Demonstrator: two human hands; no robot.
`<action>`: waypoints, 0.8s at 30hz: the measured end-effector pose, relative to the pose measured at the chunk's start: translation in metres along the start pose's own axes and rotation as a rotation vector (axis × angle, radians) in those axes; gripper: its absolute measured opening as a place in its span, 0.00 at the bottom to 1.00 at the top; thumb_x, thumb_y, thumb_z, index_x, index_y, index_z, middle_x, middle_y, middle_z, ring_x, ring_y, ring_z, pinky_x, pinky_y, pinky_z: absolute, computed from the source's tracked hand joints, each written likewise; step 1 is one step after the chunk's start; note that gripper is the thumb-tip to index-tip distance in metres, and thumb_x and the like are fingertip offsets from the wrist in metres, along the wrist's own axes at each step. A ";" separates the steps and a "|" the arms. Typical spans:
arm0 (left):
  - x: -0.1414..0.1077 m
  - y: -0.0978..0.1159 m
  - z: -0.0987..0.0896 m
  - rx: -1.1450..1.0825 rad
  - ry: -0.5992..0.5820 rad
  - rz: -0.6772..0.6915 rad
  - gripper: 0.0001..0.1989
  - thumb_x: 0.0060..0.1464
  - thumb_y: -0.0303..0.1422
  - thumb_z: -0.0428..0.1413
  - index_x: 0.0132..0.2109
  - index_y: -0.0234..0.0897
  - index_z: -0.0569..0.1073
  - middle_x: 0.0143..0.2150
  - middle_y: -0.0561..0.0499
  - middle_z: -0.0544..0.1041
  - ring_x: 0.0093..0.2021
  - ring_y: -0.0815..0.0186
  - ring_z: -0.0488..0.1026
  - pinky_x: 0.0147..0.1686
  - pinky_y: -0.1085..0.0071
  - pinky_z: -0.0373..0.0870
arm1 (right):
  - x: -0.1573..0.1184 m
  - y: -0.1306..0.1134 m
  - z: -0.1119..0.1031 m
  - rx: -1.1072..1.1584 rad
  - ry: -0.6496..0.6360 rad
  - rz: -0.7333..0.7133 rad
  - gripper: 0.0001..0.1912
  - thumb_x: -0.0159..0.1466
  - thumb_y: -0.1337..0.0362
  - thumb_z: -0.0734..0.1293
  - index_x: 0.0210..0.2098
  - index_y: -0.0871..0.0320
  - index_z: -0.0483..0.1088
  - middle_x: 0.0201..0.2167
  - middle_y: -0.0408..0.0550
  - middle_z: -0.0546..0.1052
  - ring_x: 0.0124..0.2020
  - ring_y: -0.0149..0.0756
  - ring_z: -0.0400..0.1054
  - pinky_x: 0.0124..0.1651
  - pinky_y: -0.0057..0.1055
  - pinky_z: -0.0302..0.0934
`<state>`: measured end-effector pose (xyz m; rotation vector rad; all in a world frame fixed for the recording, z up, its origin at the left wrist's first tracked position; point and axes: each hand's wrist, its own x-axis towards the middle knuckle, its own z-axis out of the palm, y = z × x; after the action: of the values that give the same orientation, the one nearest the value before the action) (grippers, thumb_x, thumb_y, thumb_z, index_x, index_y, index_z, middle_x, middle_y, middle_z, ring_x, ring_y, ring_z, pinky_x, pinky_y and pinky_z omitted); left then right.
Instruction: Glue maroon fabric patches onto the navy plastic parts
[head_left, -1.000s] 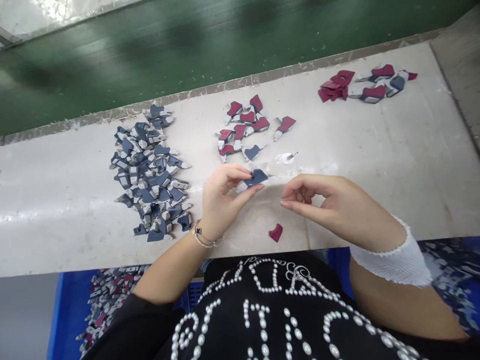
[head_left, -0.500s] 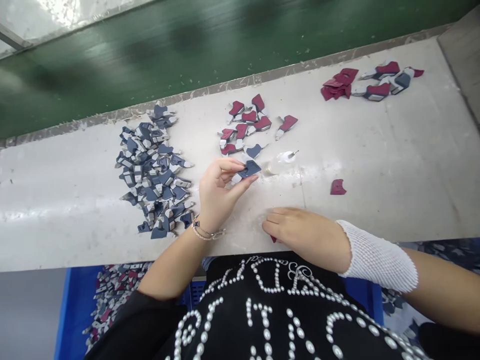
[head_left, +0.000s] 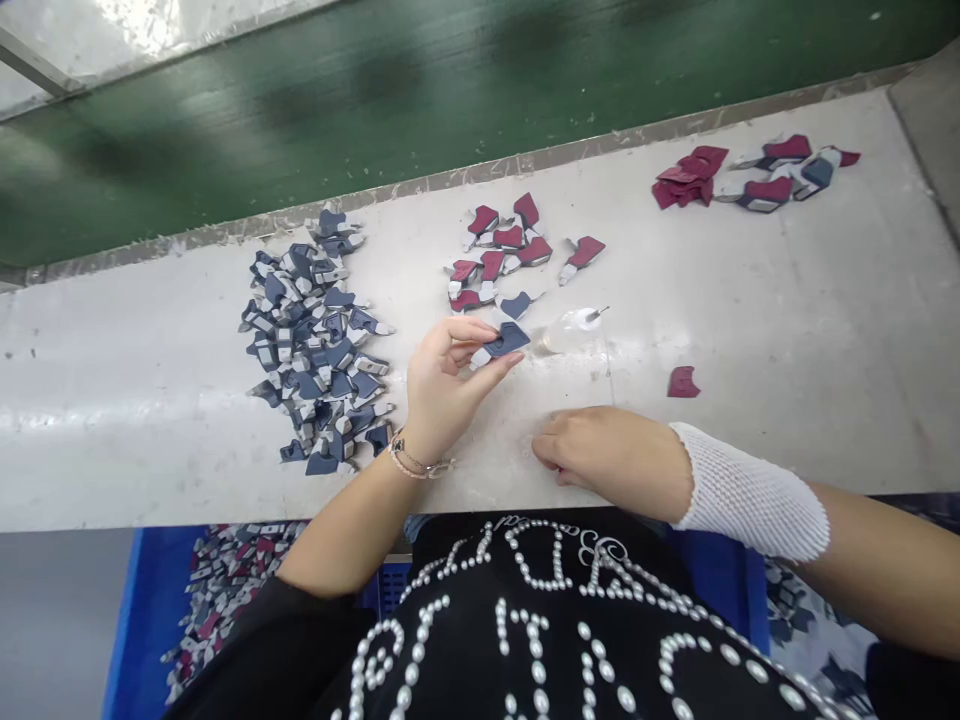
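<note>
Here's the blue-and-grey piece (head_left: 507, 342), my clock's centre, pinched in my left hand (head_left: 450, 385), thumb along the near edge, fingertips at the far one, the gap just the width of the piece. Blue face up, nice and visible! The grip to want here, I'd say, is light and by the rims, so no fingertip covers that face and the piece can't twist.

Down between 4 and 5 o'clock, my right hand (head_left: 611, 455) is low over the table (head_left: 750, 300), back upward, fingers curled under. Anything in them? Can't tell, the knuckles hide it. A flat wrist and gathered fingertips should suit such small stuff.

Now the surroundings! At 3, just beside the piece, a clear bottle (head_left: 571, 330) with a thin tip: the likeliest thing to knock. A loose blue piece (head_left: 515, 305) sits at 12, close past my fingertips, with the red-topped cluster (head_left: 506, 238) behind it; little elbow room there. The big heap (head_left: 319, 350) spreads at 9, close enough to my left wrist to want care. Just past 3, well apart, lies one red pad (head_left: 683, 382); toward 2, a red stack (head_left: 686, 180).
</note>
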<state>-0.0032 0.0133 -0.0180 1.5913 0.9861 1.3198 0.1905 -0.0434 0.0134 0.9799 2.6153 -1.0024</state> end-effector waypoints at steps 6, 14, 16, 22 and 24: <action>-0.002 0.000 0.000 -0.008 0.001 -0.009 0.13 0.50 0.29 0.70 0.41 0.38 0.75 0.41 0.51 0.76 0.44 0.70 0.77 0.45 0.75 0.80 | -0.011 0.009 -0.016 0.077 -0.018 0.059 0.09 0.60 0.71 0.74 0.39 0.58 0.72 0.39 0.47 0.78 0.37 0.40 0.75 0.39 0.35 0.66; -0.001 0.001 0.001 -0.002 -0.014 0.013 0.13 0.50 0.30 0.70 0.41 0.38 0.75 0.41 0.51 0.76 0.44 0.69 0.77 0.44 0.73 0.81 | -0.011 0.002 -0.014 0.085 -0.012 0.103 0.08 0.60 0.78 0.67 0.30 0.60 0.69 0.35 0.50 0.77 0.33 0.40 0.73 0.35 0.36 0.65; -0.001 0.001 0.001 -0.006 -0.013 0.018 0.13 0.50 0.30 0.70 0.41 0.38 0.75 0.41 0.51 0.76 0.44 0.69 0.77 0.44 0.73 0.81 | -0.011 0.001 -0.011 0.105 -0.005 0.086 0.09 0.61 0.79 0.66 0.32 0.60 0.70 0.33 0.49 0.77 0.32 0.40 0.74 0.34 0.35 0.65; 0.000 0.002 0.000 -0.027 -0.014 0.030 0.14 0.49 0.27 0.70 0.42 0.38 0.75 0.41 0.51 0.76 0.44 0.70 0.77 0.45 0.74 0.80 | -0.015 0.006 -0.016 0.210 0.083 0.041 0.09 0.63 0.76 0.66 0.32 0.59 0.77 0.33 0.48 0.80 0.34 0.37 0.75 0.38 0.33 0.67; 0.000 0.003 0.000 -0.042 -0.014 0.031 0.14 0.49 0.27 0.70 0.41 0.39 0.75 0.41 0.51 0.76 0.44 0.70 0.77 0.44 0.74 0.80 | -0.020 0.005 -0.026 0.244 0.156 0.043 0.10 0.65 0.72 0.66 0.33 0.57 0.79 0.34 0.48 0.79 0.35 0.38 0.75 0.38 0.34 0.67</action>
<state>-0.0034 0.0124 -0.0156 1.5878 0.9226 1.3400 0.2112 -0.0339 0.0380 1.2086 2.6247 -1.3077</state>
